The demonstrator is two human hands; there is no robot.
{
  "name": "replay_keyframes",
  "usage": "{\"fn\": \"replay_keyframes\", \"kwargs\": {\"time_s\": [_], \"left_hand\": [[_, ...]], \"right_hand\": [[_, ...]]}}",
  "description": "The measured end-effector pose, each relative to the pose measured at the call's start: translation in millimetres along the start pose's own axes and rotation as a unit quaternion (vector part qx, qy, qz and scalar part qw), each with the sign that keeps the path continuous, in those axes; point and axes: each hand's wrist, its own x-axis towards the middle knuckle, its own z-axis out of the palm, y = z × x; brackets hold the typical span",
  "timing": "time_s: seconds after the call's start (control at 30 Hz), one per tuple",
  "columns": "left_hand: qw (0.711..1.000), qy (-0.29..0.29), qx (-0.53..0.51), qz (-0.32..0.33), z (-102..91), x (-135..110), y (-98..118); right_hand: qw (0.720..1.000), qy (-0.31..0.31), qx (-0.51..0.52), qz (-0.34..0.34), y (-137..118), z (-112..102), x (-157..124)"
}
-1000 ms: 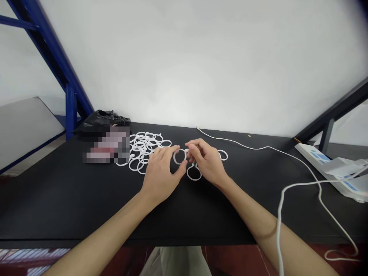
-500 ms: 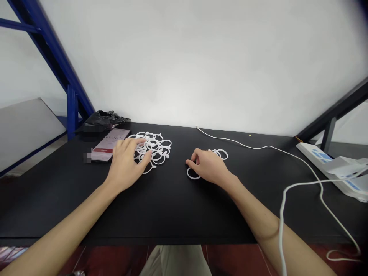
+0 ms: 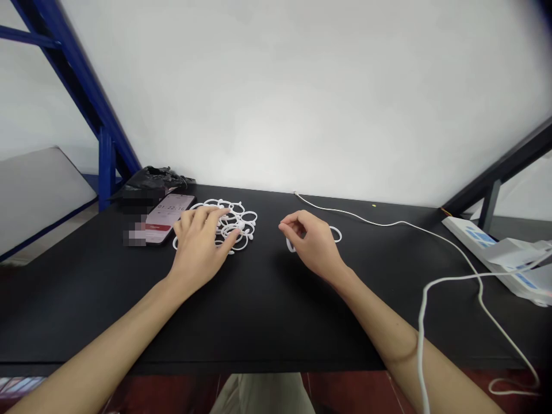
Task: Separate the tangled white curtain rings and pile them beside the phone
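A pile of white plastic rings (image 3: 235,221) lies on the black table (image 3: 259,299). My left hand (image 3: 200,244) rests on the near side of that pile, fingers spread flat over the rings. To its right my right hand (image 3: 310,241) hovers just above the table with curled fingers pinched on a white ring (image 3: 290,246) that hangs below them. A few more linked white rings (image 3: 335,233) lie just behind that hand.
A phone (image 3: 166,217) with a lit screen lies left of the pile, with a crumpled black bag (image 3: 155,177) behind it. A white cable (image 3: 388,221) runs across the table to the right. A white and blue device (image 3: 500,250) sits at the right edge.
My left hand went from the ring held between both hands to the pile on the left and settled there. My right hand lifted its ring off the table.
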Motion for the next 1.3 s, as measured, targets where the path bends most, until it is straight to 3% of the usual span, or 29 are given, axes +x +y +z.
{"fn": "replay_keyframes", "kwargs": {"time_s": [0.2, 0.33, 0.53, 0.77, 1.17, 1.3], "left_hand": [[0.983, -0.038, -0.043, 0.177, -7.2, -17, 29], [0.974, -0.06, -0.066, 0.206, -7.4, -20, 32], [0.976, -0.042, -0.083, 0.196, -8.4, -20, 34], [0.977, -0.039, -0.107, 0.183, -10.7, -19, 37], [0.977, -0.071, -0.123, 0.156, -13.1, -18, 37], [0.985, -0.061, -0.115, 0.111, -14.2, -15, 34]], "right_hand": [[0.989, -0.03, 0.119, -0.082, -20, 5, -9], [0.983, -0.033, 0.137, -0.119, -30, 11, -16], [0.983, 0.008, 0.116, -0.141, -31, 15, -20], [0.985, -0.058, 0.059, -0.153, -27, 13, -20], [0.993, -0.043, 0.084, -0.068, -29, 12, -16], [0.996, -0.065, 0.031, -0.056, -19, 10, -12]]}}
